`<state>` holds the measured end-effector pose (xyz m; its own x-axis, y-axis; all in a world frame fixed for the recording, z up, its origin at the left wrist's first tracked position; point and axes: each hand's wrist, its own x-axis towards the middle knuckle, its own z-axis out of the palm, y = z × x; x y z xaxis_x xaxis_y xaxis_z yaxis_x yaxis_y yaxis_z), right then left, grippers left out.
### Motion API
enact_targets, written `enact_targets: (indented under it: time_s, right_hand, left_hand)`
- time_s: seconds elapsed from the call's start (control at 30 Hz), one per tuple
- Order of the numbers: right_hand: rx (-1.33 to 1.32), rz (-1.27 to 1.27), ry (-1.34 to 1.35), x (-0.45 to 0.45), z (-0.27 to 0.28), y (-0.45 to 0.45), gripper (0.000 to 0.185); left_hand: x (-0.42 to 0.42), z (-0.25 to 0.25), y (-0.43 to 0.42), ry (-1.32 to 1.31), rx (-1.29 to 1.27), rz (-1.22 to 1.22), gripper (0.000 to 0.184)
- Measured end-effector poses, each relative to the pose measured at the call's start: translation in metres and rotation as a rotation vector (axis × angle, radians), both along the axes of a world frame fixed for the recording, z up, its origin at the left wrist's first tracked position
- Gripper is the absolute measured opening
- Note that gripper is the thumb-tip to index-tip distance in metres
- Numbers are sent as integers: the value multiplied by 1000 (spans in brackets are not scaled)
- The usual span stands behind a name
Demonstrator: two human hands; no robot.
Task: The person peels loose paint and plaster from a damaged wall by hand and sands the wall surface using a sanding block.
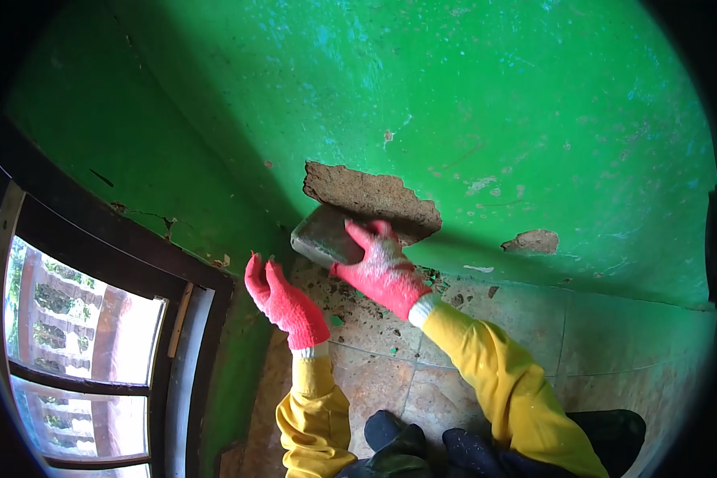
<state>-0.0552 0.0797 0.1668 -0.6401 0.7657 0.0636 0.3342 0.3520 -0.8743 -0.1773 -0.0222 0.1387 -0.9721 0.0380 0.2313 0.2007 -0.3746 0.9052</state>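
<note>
My right hand (384, 275), in a pink and white work glove, grips a dark grey block with rounded edges (324, 237). I cannot tell what the block is made of. It is held close to a bare brown patch (366, 191) where plaster has come off the green wall (494, 119); whether it touches the wall is unclear. To the left, my left hand (288, 307) wears a matching glove and is raised with nothing in it, its fingers apart and curled a little, close to the wall corner.
Broken plaster bits (358, 307) litter the tiled floor (486, 374) along the wall's foot. A dark-framed glass window or door (80, 319) stands at left. A smaller chipped spot (531, 241) marks the wall at right. My shoes (398, 430) show below.
</note>
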Motion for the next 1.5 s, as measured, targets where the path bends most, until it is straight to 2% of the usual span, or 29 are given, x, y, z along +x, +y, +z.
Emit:
enact_targets:
  time_s: [0.07,0.13,0.2,0.23,0.27,0.33,0.37,0.5,0.57,0.6,0.63,0.7,0.73,0.8,0.83,0.87,0.97,1.0,1.07,1.1,1.13,1.2,1.23,1.27,1.33,1.37,1.4,1.47,1.5]
  right_hand:
    - [-145,188,-169,5,-1,-12,81]
    - [-219,157,-70,1,-23,-17,80]
    - [48,-103,-85,-4,-26,-14,80]
    - [-127,19,-64,0,-26,-13,81]
    - [-131,19,-71,3,-26,-14,81]
    - [-79,67,-176,9,-14,-18,87]
    - [-48,-75,-57,2,-29,-11,85]
    - [-35,77,-209,20,-29,-7,81]
    - [-120,108,-285,31,-23,-12,82]
    - [-118,110,-286,36,-26,-12,82]
    - [-167,72,-293,42,-30,-9,82]
    - [-200,50,-298,52,-40,-5,81]
    - [-217,39,-301,57,-45,-3,81]
    - [-207,156,-333,57,-49,-3,81]
    - [-224,196,-352,54,-48,-4,80]
    - [-240,237,-370,51,-47,-6,80]
    - [-149,240,-355,36,-48,-4,81]
    - [-159,232,-350,31,-42,-2,81]
    - [35,-25,-192,19,-49,2,82]
    - [136,-20,-292,16,-49,-5,81]
    - [136,-17,-293,13,-47,-7,81]
    - [8,306,-441,10,-36,-9,83]
    - [-103,202,-353,7,-36,-10,83]
    - [-107,208,-352,5,-42,-10,83]
    - [29,0,-327,-4,-44,-6,84]
    - [-46,111,-399,-2,-44,-6,85]
    - [-48,117,-402,-4,-46,-9,85]
    - [-144,238,-281,-11,-56,-12,86]
    - [-134,82,-174,-20,-56,-10,88]
  left_hand:
    - [3,9,-4,9,-61,-8,31]
    - [5,5,-7,15,-131,-26,31]
    - [0,-1,-4,8,-12,-57,32]
    - [3,1,-3,6,-30,-39,31]
    - [5,3,-4,-1,-33,-39,31]
    - [4,10,0,-10,-207,-177,29]
    - [-3,4,6,-30,-182,-225,29]
    - [-16,5,17,43,-406,-323,32]
    - [-30,-13,31,383,-742,-331,38]
    - [-34,-13,40,382,-740,-329,38]
    - [-37,-8,53,196,-685,-422,48]
    - [-35,5,65,51,-790,-493,69]
    - [-36,4,66,45,-794,-491,69]
    - [-44,1,61,-275,-401,-652,69]
    - [-53,1,54,-286,-527,-632,68]
    - [-53,-3,48,-288,-529,-627,68]
    - [-53,-15,38,-449,-131,-532,62]
    - [-51,-18,34,-452,-131,-529,62]
    - [-45,-24,24,-400,-72,-431,57]
    - [-43,-30,20,-440,-11,-392,53]
    - [-40,-35,14,-440,-11,-390,53]
    - [-31,-42,4,-329,-110,-343,52]
    - [-27,-43,0,-261,-117,-323,51]
    - [-22,-44,-5,-261,-121,-316,51]
    - [-14,-40,-12,-242,-104,-230,49]
    - [-11,-40,-16,-246,-80,-230,46]
    - [-9,-42,-20,-249,-82,-225,46]
    - [-7,-45,-23,-119,-143,-227,46]
    - [-1,-39,-24,-148,-110,-190,46]
